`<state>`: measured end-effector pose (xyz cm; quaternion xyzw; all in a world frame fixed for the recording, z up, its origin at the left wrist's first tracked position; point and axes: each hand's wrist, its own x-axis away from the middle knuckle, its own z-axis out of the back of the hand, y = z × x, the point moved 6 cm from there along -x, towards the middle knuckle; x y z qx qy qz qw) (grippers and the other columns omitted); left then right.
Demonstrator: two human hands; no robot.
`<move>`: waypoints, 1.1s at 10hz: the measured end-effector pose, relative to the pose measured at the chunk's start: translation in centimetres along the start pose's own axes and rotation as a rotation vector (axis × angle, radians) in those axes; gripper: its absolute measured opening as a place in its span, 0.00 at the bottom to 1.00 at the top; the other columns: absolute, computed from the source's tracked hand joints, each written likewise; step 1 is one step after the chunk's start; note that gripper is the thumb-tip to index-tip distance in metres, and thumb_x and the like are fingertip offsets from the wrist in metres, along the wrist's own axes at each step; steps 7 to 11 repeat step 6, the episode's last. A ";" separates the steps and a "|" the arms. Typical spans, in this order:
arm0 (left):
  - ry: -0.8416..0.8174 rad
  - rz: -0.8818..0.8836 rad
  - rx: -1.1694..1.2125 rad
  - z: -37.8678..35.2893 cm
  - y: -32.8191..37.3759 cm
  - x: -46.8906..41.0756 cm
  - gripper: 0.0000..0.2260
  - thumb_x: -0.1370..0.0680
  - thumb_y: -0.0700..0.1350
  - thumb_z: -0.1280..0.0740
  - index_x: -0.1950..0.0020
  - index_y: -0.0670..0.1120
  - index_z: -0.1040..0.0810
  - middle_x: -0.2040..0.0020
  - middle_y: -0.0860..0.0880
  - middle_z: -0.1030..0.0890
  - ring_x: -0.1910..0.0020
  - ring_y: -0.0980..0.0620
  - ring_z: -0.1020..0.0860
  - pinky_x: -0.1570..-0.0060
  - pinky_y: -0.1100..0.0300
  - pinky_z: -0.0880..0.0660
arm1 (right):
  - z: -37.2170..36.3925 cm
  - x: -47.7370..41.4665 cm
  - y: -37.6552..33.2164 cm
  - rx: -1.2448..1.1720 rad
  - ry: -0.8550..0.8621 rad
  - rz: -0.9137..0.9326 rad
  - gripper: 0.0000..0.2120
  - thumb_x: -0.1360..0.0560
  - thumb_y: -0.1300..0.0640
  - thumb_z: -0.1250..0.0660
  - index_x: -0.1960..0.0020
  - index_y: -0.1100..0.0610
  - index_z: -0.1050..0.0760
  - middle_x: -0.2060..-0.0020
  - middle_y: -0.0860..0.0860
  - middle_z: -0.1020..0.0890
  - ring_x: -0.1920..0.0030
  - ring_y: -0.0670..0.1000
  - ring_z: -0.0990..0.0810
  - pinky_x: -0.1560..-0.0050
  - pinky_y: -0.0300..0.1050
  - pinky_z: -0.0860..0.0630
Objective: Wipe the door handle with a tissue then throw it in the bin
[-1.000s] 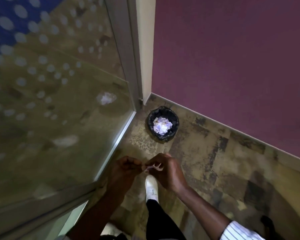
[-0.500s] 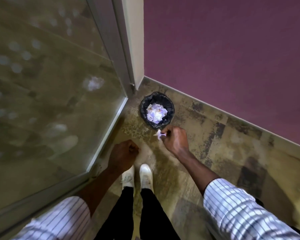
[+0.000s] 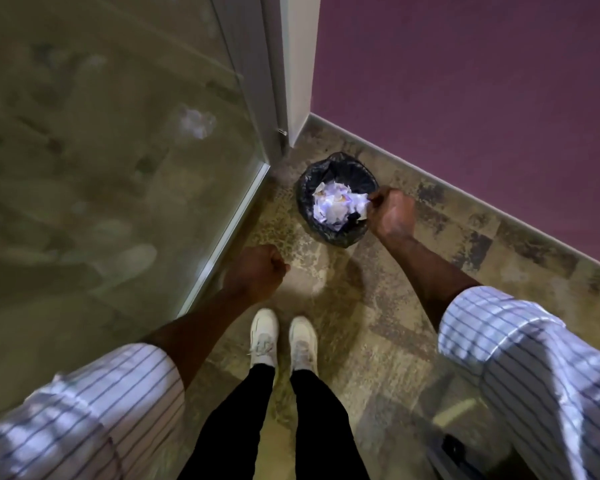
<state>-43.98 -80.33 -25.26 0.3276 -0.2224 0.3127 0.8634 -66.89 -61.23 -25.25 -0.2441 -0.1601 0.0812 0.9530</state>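
Observation:
A small round bin (image 3: 309,174) lined with a black bag stands on the floor in the corner, holding several crumpled white tissues (image 3: 329,206). My right hand (image 3: 392,213) is over the bin's right rim, fingers pinched on a small white tissue (image 3: 362,202) that hangs above the others. My left hand (image 3: 257,271) is a loose fist low at the left, near the glass door's bottom edge, with nothing seen in it. The door handle is out of view.
A glass door (image 3: 118,168) with a metal bottom rail fills the left side and reflects the floor. A maroon wall (image 3: 465,98) with a grey skirting runs along the right. My two white shoes (image 3: 281,337) stand on the patterned floor behind the bin.
My right hand has carried the tissue forward from in front of the bin to over its rim. My left hand has stayed low, fist closed. The view has tilted further down.

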 end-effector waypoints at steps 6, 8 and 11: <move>-0.054 0.067 0.075 -1.6 -2.1 4.3 0.12 0.25 0.58 0.28 0.64 0.56 0.26 0.54 0.50 0.13 0.54 0.48 0.15 0.49 0.49 0.16 | -3.6 12.6 3.5 0.042 -0.226 0.088 0.20 0.29 0.48 0.45 0.53 0.51 0.15 0.59 0.51 0.11 0.58 0.57 0.13 0.54 0.50 0.15; -0.054 0.067 0.075 -1.6 -2.1 4.3 0.12 0.25 0.58 0.28 0.64 0.56 0.26 0.54 0.50 0.13 0.54 0.48 0.15 0.49 0.49 0.16 | -3.6 12.6 3.5 0.042 -0.226 0.088 0.20 0.29 0.48 0.45 0.53 0.51 0.15 0.59 0.51 0.11 0.58 0.57 0.13 0.54 0.50 0.15; -0.054 0.067 0.075 -1.6 -2.1 4.3 0.12 0.25 0.58 0.28 0.64 0.56 0.26 0.54 0.50 0.13 0.54 0.48 0.15 0.49 0.49 0.16 | -3.6 12.6 3.5 0.042 -0.226 0.088 0.20 0.29 0.48 0.45 0.53 0.51 0.15 0.59 0.51 0.11 0.58 0.57 0.13 0.54 0.50 0.15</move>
